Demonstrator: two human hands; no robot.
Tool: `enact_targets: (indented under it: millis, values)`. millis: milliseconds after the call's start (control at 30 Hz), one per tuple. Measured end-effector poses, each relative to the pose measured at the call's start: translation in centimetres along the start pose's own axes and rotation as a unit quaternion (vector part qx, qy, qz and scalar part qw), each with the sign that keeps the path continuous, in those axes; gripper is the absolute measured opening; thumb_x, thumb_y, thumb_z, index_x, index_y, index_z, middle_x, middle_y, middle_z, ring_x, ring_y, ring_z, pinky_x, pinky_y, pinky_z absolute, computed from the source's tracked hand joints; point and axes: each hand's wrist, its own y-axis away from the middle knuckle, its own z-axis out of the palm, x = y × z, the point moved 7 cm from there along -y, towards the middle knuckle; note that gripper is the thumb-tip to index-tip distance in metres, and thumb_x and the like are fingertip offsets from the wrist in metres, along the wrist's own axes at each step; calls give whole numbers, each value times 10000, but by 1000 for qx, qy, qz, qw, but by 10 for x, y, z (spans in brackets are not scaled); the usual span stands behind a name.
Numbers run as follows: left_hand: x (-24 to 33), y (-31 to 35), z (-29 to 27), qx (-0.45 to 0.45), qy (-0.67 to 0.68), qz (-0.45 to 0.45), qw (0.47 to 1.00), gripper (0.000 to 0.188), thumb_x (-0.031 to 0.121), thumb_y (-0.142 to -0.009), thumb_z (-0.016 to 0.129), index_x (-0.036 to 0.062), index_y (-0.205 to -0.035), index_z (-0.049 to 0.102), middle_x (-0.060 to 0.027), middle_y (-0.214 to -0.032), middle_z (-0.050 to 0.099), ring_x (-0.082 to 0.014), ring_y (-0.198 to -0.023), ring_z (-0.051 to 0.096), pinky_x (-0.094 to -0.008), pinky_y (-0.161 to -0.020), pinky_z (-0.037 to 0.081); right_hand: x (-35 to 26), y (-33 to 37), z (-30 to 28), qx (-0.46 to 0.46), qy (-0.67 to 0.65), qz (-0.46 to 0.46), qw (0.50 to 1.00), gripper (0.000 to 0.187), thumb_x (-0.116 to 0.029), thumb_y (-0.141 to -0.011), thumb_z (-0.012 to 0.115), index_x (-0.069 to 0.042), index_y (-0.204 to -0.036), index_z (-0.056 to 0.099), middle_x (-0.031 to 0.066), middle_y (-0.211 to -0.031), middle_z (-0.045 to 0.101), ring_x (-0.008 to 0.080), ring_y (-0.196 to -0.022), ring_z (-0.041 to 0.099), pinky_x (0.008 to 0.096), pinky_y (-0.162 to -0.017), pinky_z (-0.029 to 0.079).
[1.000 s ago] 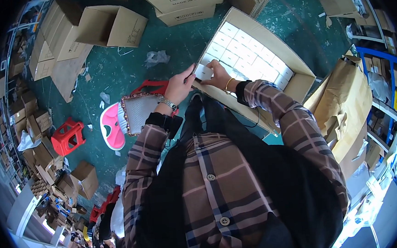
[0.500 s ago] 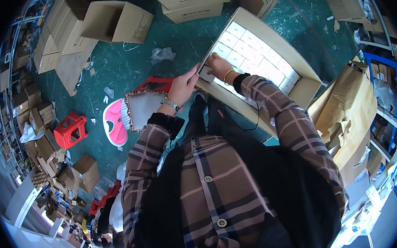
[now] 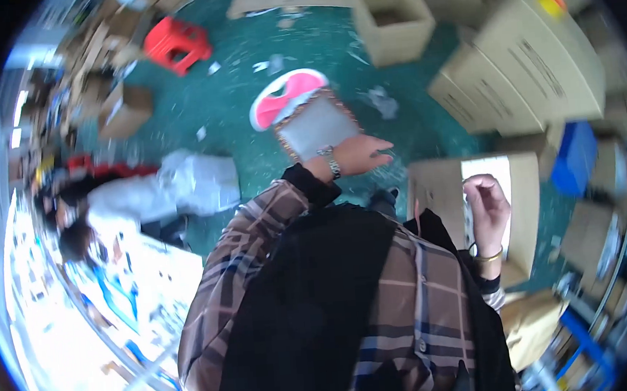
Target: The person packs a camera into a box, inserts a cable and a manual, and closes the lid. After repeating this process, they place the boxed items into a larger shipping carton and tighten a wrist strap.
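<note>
My left hand, with a metal watch on its wrist, is held out with fingers stretched and nothing in it. It is beside a grey cushion with a patterned edge, next to a pink and white plastic stool. Over the open cardboard carton on the right is my right hand, wearing a gold bangle. Its fingers are curled together; blur hides what they hold, if anything. White contents show inside the carton, partly covered by this hand.
Tall closed cartons and an open empty carton stand at the back right, near a blue bin. A red stool is far left. At left, a person bends by a bright bench. Clear plastic scraps lie on the green floor.
My view has swung left and my body has turned. The left hand has come away from the carton's edge. The right hand has drawn back from the white boxes to above the carton.
</note>
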Motion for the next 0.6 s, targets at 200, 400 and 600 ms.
enact_targets:
  millis: [200,400,600]
  values:
    - [-85,183,-109,233,0,-74,970,442,422,-961,668,98,-1254,729,-203,-1040,754,-397,-961,717,-480,-878,568,7,-26,278,-274,43,-51,959,59,7,-981,688,-19,-1034,677,-8,-933,670,59,-865,612,220,-814,502]
    - [-168,422,-164,359,17,-312,879,448,401,-941,695,82,-1254,724,-209,-1084,749,-399,-1012,710,-476,-913,566,-28,21,544,-563,66,-102,817,42,-37,-971,717,-15,-991,687,-26,-860,675,44,-795,614,223,-740,506]
    - [-176,613,-127,574,-2,-424,700,454,361,-950,702,41,-1272,704,-202,-1116,750,-395,-1024,713,-464,-902,569,-68,111,727,-748,115,-224,614,64,-69,-954,733,-19,-973,697,-4,-828,693,45,-736,609,241,-681,513]
